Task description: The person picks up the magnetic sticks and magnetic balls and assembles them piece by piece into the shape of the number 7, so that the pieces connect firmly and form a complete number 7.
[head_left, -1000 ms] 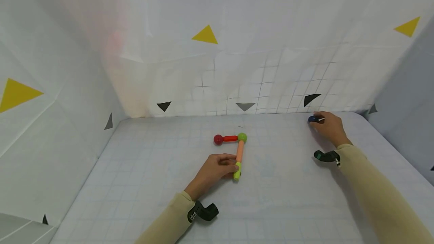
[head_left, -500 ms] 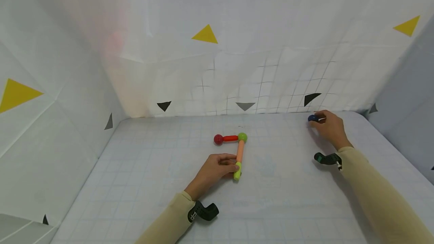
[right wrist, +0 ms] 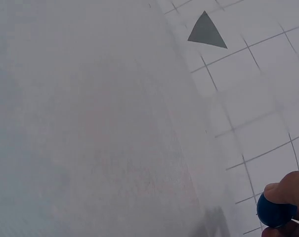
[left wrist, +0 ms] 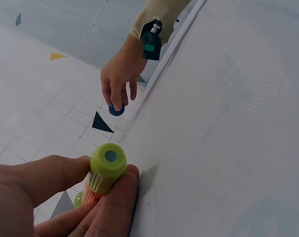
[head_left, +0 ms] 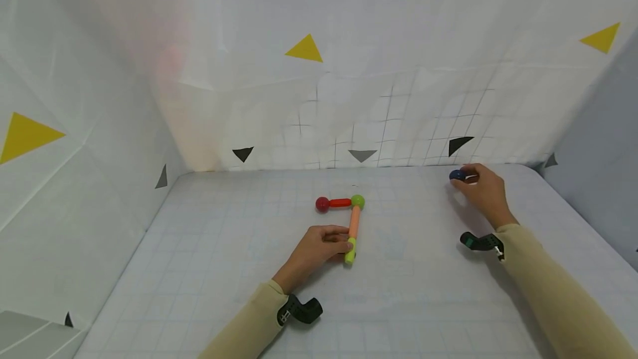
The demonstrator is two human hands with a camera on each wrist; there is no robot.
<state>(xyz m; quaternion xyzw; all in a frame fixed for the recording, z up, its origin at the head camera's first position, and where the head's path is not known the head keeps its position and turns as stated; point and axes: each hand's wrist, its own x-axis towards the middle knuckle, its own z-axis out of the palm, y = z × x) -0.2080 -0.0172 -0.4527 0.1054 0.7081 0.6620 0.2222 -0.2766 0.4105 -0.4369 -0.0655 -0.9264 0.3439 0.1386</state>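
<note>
My left hand (head_left: 316,251) pinches a yellow-green rod (head_left: 351,251) between thumb and fingers, near the middle of the table. Its far end meets an orange rod (head_left: 354,221), which runs up to a green ball (head_left: 358,201). From that ball a red rod (head_left: 341,203) leads left to a dark red ball (head_left: 322,204). In the left wrist view the yellow-green rod (left wrist: 107,168) shows its end with a bluish round spot. At the back right, my right hand (head_left: 483,190) pinches a dark blue ball (head_left: 456,175), also seen in the right wrist view as a blue ball (right wrist: 275,211).
The white table (head_left: 239,226) has faint grid lines. A white sheet wall (head_left: 239,87) with yellow and dark triangles rises behind it, close beyond the right hand. Side walls (head_left: 605,181) stand left and right. Each wrist carries a dark camera (head_left: 305,310).
My right hand has shifted slightly left with the blue ball in its fingers. The left hand and the joined rods stay in place; the view has tilted a little.
</note>
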